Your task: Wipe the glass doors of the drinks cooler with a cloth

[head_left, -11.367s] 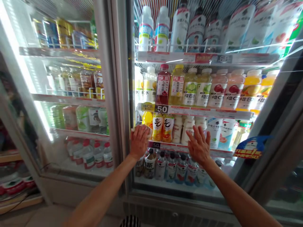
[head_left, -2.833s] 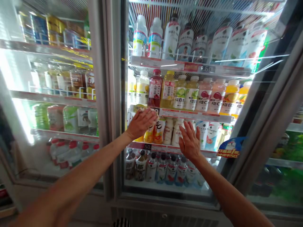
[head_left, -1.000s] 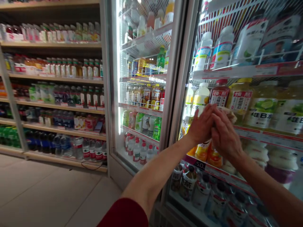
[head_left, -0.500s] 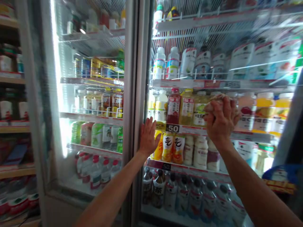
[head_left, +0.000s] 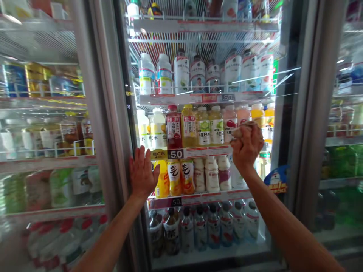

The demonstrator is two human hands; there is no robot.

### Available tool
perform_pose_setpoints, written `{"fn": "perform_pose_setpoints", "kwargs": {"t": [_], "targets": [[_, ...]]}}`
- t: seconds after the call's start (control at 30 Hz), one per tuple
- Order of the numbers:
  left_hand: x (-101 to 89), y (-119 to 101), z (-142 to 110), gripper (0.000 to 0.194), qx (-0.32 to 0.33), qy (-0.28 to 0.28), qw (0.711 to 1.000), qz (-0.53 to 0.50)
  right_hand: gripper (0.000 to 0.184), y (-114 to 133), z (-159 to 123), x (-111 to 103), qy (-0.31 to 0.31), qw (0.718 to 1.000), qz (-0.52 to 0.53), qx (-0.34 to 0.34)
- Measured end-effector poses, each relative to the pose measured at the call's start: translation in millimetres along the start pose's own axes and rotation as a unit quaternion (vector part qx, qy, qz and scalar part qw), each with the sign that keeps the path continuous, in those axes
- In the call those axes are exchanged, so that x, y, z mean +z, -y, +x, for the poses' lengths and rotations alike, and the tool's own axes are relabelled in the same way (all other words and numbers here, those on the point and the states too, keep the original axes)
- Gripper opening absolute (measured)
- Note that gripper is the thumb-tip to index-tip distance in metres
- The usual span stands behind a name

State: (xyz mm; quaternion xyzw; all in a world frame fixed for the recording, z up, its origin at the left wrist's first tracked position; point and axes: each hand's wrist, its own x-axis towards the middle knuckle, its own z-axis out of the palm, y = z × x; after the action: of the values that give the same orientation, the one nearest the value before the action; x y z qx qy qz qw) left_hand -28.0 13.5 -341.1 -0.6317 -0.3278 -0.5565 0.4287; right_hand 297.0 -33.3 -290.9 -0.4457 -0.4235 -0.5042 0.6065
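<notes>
Gripping a crumpled, pale cloth [head_left: 241, 130] in the curled right hand [head_left: 246, 150] at a smooth glass door [head_left: 283, 132], with the left hand [head_left: 142, 176] spread flat by the metal frame [head_left: 111, 113], before lit shelves [head_left: 210, 152] of rounded plastic bottles [head_left: 213, 228].

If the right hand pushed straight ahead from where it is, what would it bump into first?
The crumpled beige cloth in the bare right hand would lead, most likely into the flat, clear glass fridge door. Depth is hard to judge, so they may be touching now.
</notes>
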Motion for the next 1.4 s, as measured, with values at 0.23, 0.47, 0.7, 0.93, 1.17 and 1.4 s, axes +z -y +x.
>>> {"fn": "perform_pose_setpoints", "kwargs": {"t": [0.23, 0.47, 0.7, 0.93, 1.17, 1.4], "targets": [[-0.4, -2.4, -1.9, 0.065, -0.036, 0.033, 0.999, -0.006, 0.04, 56.0, -12.9, -2.0, 0.114, 0.986, 0.033, -0.117], [1.4, -3.7, -0.7, 0.065, -0.027, 0.025, 0.999, -0.007, 0.045, -82.7, -6.0, -24.3, 0.017, 0.995, -0.034, 0.089], [1.8, -5.2, 0.6, 0.064, -0.022, 0.012, 1.0, -0.002, 0.047, -32.5, -11.0, -16.1, 0.059, 0.998, 0.008, -0.03], [2.0, -6.1, 1.1, 0.063, -0.028, 0.01, 1.0, -0.004, 0.042, -65.7, 8.9, -18.9, 0.09, 0.994, 0.011, -0.058], [1.5, -5.3, 1.7, 0.063, -0.027, 0.004, 1.0, -0.013, 0.046, -68.5, 60.3, 2.0, -0.003, 0.994, -0.013, 0.11], [1.7, -5.4, 1.5, 0.063, -0.026, 0.005, 1.0, -0.01, 0.043, 0.1, 39.1, 0.3, 0.148, 0.973, 0.045, -0.174]]}}
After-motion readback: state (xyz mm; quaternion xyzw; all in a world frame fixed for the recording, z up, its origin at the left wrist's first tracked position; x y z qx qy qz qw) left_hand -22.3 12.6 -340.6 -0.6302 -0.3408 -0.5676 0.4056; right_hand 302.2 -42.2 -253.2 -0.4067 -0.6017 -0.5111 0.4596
